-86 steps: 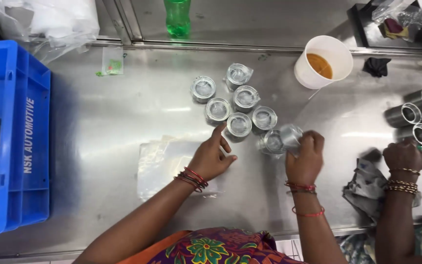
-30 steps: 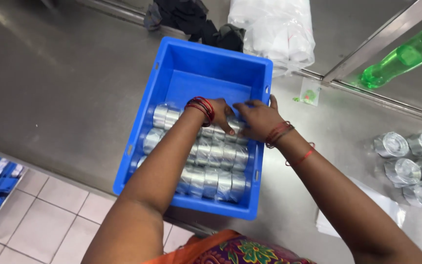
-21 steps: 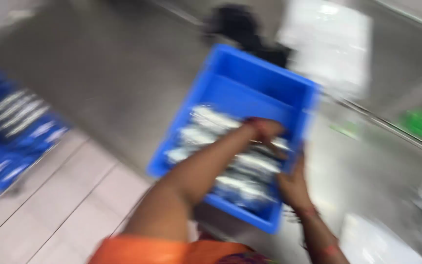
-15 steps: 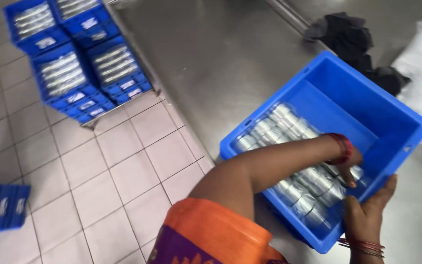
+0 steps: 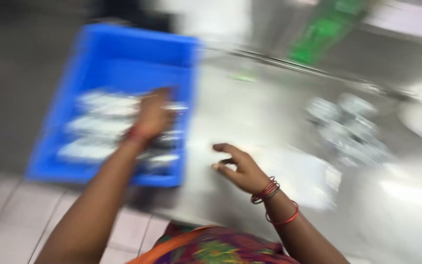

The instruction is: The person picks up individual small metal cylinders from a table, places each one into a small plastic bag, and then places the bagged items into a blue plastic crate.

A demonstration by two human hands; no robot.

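A steel table (image 5: 250, 112) bears a blue crate (image 5: 123, 54), metal cylinders (image 5: 350, 127) and a plastic sheet (image 5: 304, 176).

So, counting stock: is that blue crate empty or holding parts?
Holding parts: blurred silvery pieces lie in rows inside the blue crate.

place: probably a factory workshop, view blurred | steel table (image 5: 250, 112) | blue plastic crate (image 5: 123, 54) filled with rows of shiny metal cylinders (image 5: 98, 127) | more metal parts (image 5: 352, 127) grouped on table | tiled floor (image 5: 20, 220)
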